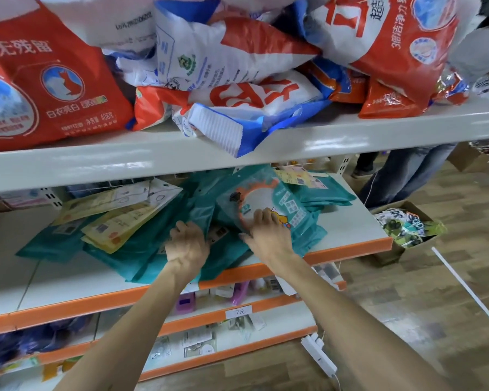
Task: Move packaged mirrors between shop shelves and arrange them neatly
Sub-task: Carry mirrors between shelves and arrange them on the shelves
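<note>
The top mirror packet (268,197), with an orange-rimmed round mirror behind a clear window, lies face-up on a loose pile of teal packets (141,249) towards the right end of the middle shelf (350,246). The right hand (268,234) has its grip closed on this packet: bent fingers on the face, thumb spread at the near-left edge. The left hand (187,244) curls into the pile just beside it; its fingertips are hidden, so its grip cannot be determined. The packets are probably light, with a slippery film and a stiff, breakable mirror inside. Take hold at the packet edge, supporting the disc flat. The upper shelf (181,153) hides the far part of the pile, and motion blur obscures the labels.
</note>
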The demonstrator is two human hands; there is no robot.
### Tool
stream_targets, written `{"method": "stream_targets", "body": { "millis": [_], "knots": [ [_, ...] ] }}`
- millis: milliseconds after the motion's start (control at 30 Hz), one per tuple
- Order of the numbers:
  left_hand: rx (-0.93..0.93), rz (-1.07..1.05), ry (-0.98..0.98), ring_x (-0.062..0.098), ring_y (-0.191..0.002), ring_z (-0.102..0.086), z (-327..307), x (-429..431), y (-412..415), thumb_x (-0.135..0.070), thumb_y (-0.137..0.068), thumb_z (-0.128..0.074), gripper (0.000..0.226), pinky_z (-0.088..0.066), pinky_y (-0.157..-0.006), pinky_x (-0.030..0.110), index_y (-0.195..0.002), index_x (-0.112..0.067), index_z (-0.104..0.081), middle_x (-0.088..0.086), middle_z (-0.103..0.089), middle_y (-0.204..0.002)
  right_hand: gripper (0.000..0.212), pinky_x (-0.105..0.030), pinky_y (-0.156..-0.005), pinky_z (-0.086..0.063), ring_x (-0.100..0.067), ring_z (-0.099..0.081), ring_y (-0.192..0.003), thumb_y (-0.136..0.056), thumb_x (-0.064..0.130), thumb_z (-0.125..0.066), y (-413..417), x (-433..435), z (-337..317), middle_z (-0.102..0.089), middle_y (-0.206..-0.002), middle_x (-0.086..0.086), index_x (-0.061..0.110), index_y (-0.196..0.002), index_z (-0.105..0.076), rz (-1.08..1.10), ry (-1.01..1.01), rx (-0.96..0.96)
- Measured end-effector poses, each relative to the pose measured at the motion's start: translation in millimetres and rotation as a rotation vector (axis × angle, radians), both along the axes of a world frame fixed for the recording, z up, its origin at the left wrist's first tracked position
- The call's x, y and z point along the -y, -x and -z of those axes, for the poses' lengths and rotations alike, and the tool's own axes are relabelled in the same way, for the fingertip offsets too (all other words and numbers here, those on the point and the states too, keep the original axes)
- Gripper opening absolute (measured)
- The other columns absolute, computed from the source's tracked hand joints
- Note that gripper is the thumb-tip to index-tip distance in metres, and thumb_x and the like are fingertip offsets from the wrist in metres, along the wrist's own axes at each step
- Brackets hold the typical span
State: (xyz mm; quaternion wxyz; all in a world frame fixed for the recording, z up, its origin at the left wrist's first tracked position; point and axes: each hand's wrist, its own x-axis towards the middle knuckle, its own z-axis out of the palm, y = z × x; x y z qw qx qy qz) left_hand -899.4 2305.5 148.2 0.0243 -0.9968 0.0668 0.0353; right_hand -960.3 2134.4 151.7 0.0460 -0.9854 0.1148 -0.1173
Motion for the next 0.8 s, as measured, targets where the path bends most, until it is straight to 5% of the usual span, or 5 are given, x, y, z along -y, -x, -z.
{"method": "stream_targets", "body": {
  "millis": [133, 233, 433, 567, 800],
  "knots": [
    [-0.013, -0.027, -0.072, 0.025, -0.097, -0.059, -4.5, 7.5, 0.4, -0.028, -0.089, -0.063, 0.035, -0.049, -0.062, 0.030, -0.114, -0.005, -0.054, 0.010, -0.053, -0.110, 0.040, -0.036, -0.076, -0.046, -0.026, -0.053, -0.094, -0.096, 0.045, -0.040, -6.5, 47.7, -8.3, -0.055, -0.097, -0.005, 0.008, -0.099, -0.056, 0.047, -0.230, 0.007],
    [-0.072, -0.040, 0.009, 0.029, -0.104, -0.060, -15.7, 8.0, -4.2, -0.021, -0.091, -0.061, 0.035, -0.052, -0.075, 0.035, -0.121, -0.005, -0.054, 0.012, -0.054, -0.117, 0.035, -0.035, -0.089, -0.041, -0.020, -0.042, -0.099, -0.098, 0.043, -0.045, -2.4, 89.0, -17.2, -0.050, -0.109, -0.005, 0.011, -0.112, -0.050, 0.231, -0.378, -0.038],
    [-0.042, -0.075, 0.339, 0.040, -0.109, -0.058, -66.7, -2.4, -20.2, -0.024, -0.093, -0.058, 0.031, -0.048, -0.079, 0.039, -0.115, -0.002, -0.059, 0.020, -0.060, -0.118, 0.033, -0.036, -0.088, -0.040, -0.025, -0.045, -0.103, -0.096, 0.048, -0.050, -3.9, 126.9, -23.0, -0.049, -0.105, -0.004, 0.018, -0.106, -0.042, 0.281, -0.444, -0.185],
    [-0.005, -0.125, 0.521, 0.038, -0.082, -0.064, -87.9, -38.5, -27.7, -0.030, -0.088, -0.058, 0.027, -0.046, -0.066, 0.037, -0.077, -0.007, -0.066, 0.019, -0.067, -0.084, 0.034, -0.044, -0.088, -0.051, -0.021, -0.054, -0.097, -0.091, 0.054, -0.053, -23.1, 129.3, -13.6, -0.056, -0.104, 0.001, 0.023, -0.105, -0.047, 0.248, -0.567, -0.195],
    [0.073, -0.311, 0.839, 0.025, -0.069, -0.051, -118.9, -61.5, -26.9, -0.020, -0.084, -0.062, 0.021, -0.034, -0.059, 0.033, -0.068, -0.008, -0.057, 0.012, -0.057, -0.070, 0.065, -0.044, -0.071, -0.057, -0.021, -0.064, -0.077, -0.053, 0.079, -0.043, -57.7, 145.8, 17.4, -0.065, -0.086, 0.001, 0.028, -0.093, -0.058, 0.259, -0.669, -0.211]
  ]
}}
